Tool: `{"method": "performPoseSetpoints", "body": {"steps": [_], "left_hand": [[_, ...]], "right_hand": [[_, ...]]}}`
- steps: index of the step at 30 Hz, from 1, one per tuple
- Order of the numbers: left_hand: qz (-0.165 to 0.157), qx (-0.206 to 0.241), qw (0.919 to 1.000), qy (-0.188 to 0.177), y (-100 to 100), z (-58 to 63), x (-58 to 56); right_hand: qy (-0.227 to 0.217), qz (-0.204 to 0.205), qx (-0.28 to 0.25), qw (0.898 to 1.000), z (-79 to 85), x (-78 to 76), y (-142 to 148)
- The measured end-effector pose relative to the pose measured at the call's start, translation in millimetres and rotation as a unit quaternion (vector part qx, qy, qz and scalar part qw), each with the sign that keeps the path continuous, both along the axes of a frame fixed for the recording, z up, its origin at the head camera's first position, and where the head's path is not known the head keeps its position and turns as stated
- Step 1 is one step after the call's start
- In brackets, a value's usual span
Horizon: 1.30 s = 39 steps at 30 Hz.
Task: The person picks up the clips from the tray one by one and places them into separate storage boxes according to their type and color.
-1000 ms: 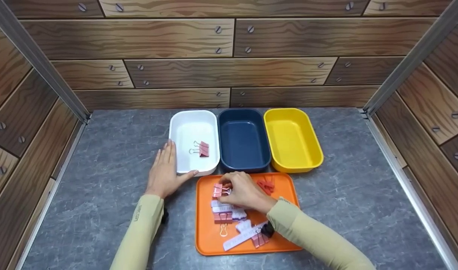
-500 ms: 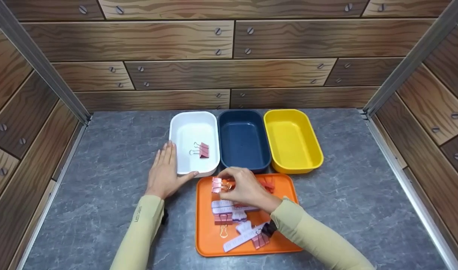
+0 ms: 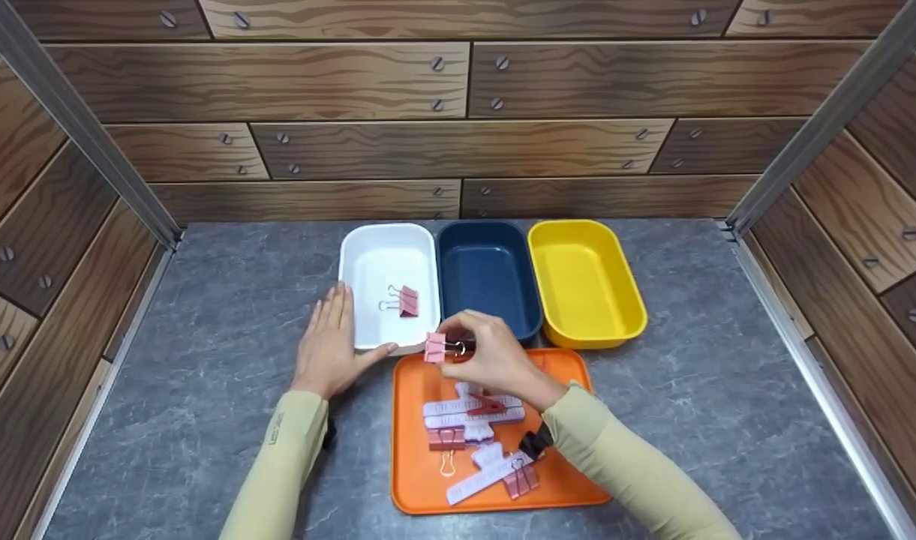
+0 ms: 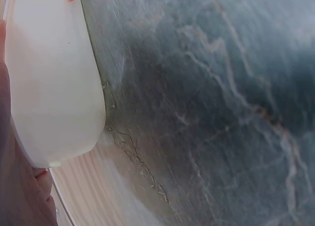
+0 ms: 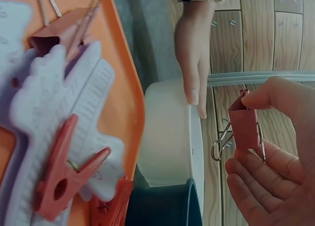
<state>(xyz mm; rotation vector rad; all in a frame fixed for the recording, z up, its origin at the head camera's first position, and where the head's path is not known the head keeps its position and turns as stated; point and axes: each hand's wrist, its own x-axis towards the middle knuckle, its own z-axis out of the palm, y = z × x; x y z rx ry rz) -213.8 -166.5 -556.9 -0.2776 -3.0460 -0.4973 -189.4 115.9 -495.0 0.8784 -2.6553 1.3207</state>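
My right hand (image 3: 495, 356) pinches a pink binder clip (image 3: 435, 348) between thumb and fingers, above the far edge of the orange tray (image 3: 412, 480). In the right wrist view the clip (image 5: 244, 127) shows its folded body and wire handles. My left hand (image 3: 328, 352) lies along the left side of the white box (image 3: 382, 255), fingers straight, thumb at its near edge. The box's pale wall (image 4: 54, 78) fills the left of the left wrist view. Another pink binder clip (image 3: 408, 301) lies inside that box.
On the tray lie pink binder clips (image 3: 446, 439), lilac ruler-like strips (image 3: 458, 491) with wavy-edged parts, and a red clothespin (image 3: 489, 405). A navy box (image 3: 488, 277) and a yellow box (image 3: 585, 277) stand right of the white one. Wood-patterned walls enclose the table.
My right hand has lifted the binder clip and moved it away from me, off the tray toward the boxes. A red clothespin on the lilac strips is now uncovered. My left hand has stayed put.
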Motion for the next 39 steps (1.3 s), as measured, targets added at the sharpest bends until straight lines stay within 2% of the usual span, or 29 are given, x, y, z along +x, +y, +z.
{"method": "performPoseSetpoints", "body": {"steps": [9,19,30,35,39], "left_hand": [[-0.011,-0.001,0.9997,0.021,0.0,0.4,-0.1],[-0.018,-0.003,0.9994,0.028,0.0,-0.5,0.0],[-0.016,0.0,0.9995,0.028,-1.4,-1.1,-0.3],[-0.016,0.003,0.9995,0.028,-1.4,-0.7,0.0],[-0.016,0.007,0.9994,0.028,-1.1,-1.5,0.3]], "right_hand": [[-0.016,0.003,-0.018,1.0,4.2,-11.7,-7.5],[-0.039,0.0,-0.036,0.999,8.4,-29.5,-18.7],[-0.043,-0.003,-0.014,0.999,9.3,-59.0,-35.7],[-0.039,0.012,-0.016,0.999,6.8,-68.4,-45.2],[-0.03,0.015,0.003,0.999,3.9,-74.2,-52.9]]}}
